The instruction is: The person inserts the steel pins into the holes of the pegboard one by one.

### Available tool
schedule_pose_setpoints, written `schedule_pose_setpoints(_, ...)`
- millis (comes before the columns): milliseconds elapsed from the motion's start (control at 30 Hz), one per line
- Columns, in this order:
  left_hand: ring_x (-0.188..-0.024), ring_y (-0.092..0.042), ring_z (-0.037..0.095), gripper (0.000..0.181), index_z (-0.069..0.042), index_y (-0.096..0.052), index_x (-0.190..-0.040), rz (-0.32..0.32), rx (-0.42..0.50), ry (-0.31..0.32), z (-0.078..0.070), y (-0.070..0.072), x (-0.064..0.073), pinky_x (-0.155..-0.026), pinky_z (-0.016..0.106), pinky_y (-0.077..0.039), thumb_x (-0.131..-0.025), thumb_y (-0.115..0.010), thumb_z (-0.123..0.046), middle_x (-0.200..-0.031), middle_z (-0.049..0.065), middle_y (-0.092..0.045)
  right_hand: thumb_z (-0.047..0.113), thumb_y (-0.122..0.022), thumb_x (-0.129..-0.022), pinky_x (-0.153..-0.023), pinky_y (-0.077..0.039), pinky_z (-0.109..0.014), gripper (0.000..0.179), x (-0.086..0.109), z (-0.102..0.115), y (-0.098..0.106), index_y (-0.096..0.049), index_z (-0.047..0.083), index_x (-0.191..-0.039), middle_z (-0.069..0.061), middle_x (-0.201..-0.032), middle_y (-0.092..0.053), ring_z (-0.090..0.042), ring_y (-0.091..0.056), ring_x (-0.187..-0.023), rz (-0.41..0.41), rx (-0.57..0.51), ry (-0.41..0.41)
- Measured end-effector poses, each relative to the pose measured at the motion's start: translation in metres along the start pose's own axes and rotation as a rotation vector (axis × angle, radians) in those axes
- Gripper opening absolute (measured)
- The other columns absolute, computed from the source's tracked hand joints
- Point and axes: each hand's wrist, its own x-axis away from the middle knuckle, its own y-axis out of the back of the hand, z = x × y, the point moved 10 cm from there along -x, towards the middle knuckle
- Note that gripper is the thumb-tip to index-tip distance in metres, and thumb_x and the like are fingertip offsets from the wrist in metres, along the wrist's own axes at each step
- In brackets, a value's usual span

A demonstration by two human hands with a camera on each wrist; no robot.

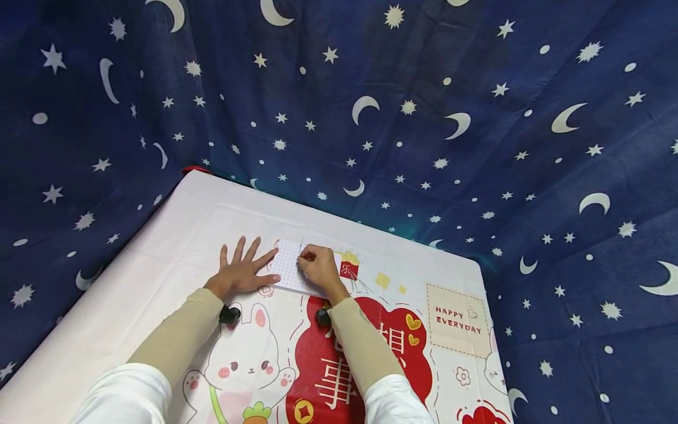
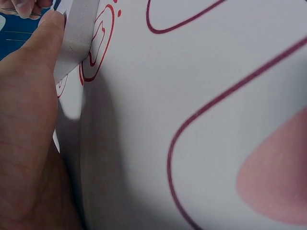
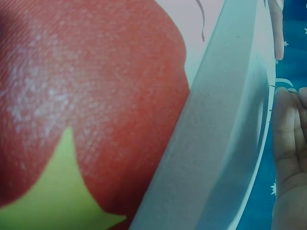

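A white board (image 1: 288, 263) with rows of small dots lies on the printed cloth. My left hand (image 1: 241, 272) rests flat at its left end, fingers spread, with the thumb and index fingertip touching the board's edge. Over the board, my right hand (image 1: 319, 268) pinches a thin metal pin (image 2: 20, 11) between thumb and fingertips. Two more thin pins (image 2: 18, 32) stick out beyond the board in the left wrist view. In the right wrist view, the board's thick side (image 3: 201, 129) fills the middle, and the right hand's fingers appear at the right edge.
The table cloth (image 1: 212, 218) carries printed rabbits, red patches and lettering. Thin grey pointed shapes (image 1: 362, 282), perhaps tweezers, lie right of the board. A dark blue curtain (image 1: 318, 118) with stars and moons hangs behind the table.
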Motion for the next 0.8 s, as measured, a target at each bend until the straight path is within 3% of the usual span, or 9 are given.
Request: schedule_pose_setpoints(800,-0.16,0.017,0.051,0.091,-0.031,-0.025,-0.166,0.0,0.014,0.005,-0.0009,0.002,0.0009,-0.12,0.076,0.018,-0.092,-0.052,-0.076,-0.177,0.019,0.003,0.005,-0.075,-0.091,-0.067,-0.049,-0.02,0.007,-0.0017,-0.002,0.0033,-0.077,0.007,-0.084,-0.01,-0.082,-0.076,-0.009,-0.056,-0.071,-0.011,-0.005,0.016)
